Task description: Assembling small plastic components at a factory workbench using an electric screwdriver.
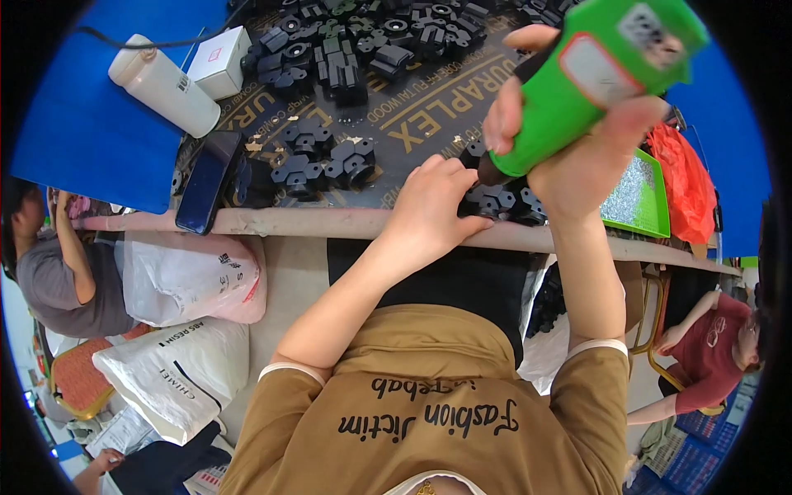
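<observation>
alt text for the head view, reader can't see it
The right hand grips a green handheld tool, its dark tip angled toward black parts at the table edge beside the left hand. More parts lie heaped farther back, with a white bottle and phone at left, a green tray and red bag at right.

Across the upper half of the frame we've got the workbench [346,221], a dark board with yellow lettering and a pale front edge, and it's busy! Top centre, we see a big heap of black plastic parts [338,58]. Upper left, a white tumbler [165,89] beside a small white box [223,66]; below, a smartphone [210,177] at the edge. Left of centre, we spot clustered hexagonal-topped pieces [299,172]; right of centre, partly hidden, more black hexagonal pieces [492,200]. Over right, a green tray [662,198], and just beside it, a red plastic bag [683,186]!
</observation>
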{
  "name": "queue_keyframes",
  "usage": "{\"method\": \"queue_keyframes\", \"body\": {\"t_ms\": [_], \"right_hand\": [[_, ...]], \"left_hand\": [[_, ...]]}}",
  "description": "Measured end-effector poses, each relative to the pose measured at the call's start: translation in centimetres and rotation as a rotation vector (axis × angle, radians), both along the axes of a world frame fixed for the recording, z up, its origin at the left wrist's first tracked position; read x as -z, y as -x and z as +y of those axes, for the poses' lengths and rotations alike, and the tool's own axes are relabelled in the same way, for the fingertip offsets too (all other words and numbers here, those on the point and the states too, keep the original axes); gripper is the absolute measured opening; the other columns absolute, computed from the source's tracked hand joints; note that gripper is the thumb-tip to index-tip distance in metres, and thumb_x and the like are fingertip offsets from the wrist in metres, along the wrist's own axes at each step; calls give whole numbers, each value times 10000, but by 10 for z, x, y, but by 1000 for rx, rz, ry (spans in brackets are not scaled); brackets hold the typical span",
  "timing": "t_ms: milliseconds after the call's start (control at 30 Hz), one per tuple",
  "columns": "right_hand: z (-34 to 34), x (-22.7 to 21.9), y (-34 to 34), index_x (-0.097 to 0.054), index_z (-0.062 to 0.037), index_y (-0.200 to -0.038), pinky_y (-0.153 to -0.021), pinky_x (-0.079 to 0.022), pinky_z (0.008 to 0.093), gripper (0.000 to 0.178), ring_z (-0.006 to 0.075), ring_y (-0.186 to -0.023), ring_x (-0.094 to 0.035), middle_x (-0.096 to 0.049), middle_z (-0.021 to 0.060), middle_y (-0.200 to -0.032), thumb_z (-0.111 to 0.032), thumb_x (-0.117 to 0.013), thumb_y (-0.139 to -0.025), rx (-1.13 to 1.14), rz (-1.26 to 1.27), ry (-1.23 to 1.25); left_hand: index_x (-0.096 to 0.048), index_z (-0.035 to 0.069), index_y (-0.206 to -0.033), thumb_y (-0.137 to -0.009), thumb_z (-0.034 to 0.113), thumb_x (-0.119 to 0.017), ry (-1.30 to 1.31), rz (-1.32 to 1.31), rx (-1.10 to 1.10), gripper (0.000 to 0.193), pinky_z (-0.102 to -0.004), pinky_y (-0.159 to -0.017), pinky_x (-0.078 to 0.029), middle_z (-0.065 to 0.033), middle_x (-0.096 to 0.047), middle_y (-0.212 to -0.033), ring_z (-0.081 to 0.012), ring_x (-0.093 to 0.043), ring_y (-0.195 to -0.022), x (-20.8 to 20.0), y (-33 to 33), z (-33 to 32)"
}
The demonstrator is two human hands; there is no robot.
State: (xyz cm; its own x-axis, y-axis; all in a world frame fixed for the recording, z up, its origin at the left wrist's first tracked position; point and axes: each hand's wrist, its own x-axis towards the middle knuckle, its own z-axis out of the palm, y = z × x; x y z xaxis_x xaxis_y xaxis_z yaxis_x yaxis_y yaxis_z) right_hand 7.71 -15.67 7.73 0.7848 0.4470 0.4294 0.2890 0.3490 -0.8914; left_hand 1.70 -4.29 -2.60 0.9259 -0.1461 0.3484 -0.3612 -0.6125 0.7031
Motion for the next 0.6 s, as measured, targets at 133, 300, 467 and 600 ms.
{"method": "queue_keyframes", "body": {"t_ms": [133, 300, 467, 600], "right_hand": [[-33, -26, -12, -398, 24, -1259, -559, -347, 290, 1100, 149, -586, -447, -470, 52, -706, -893, -373, -651, -290, -120, -277], [-66, -22, -12, -428, 1, -1221, -547, -345, 276, 1059, 144, -567, -445, -469, 48, -683, -887, -400, -645, -167, -114, -234], [-74, -16, -3, -455, -4, -1169, -529, -344, 266, 1025, 142, -536, -441, -471, 49, -653, -881, -427, -639, -37, -44, -235], [-70, -17, 2, -453, 6, -1172, -521, -348, 271, 1036, 144, -530, -446, -474, 52, -648, -879, -436, -634, 75, 13, -205]], "left_hand": [[-596, 9, -955, -630, 181, -778, -6, -48, -12, 410, -396, -814, -413, -121, -576, -900, -307, -514, -917, -1, 5, 0], [-558, 86, -1060, -651, 162, -766, -359, -46, -264, 465, -380, -765, -387, -94, -593, -873, -267, -534, -883, -29, 23, 16], [-573, 62, -1074, -599, 147, -784, -648, -154, -522, 527, -386, -827, -385, -107, -525, -1110, -271, -476, -1061, -47, 38, 37], [-497, 27, -1219, -645, 157, -777, -389, -192, -224, 652, -405, -936, -394, -153, -500, -1213, -332, -473, -1120, -48, 14, 16]]}}
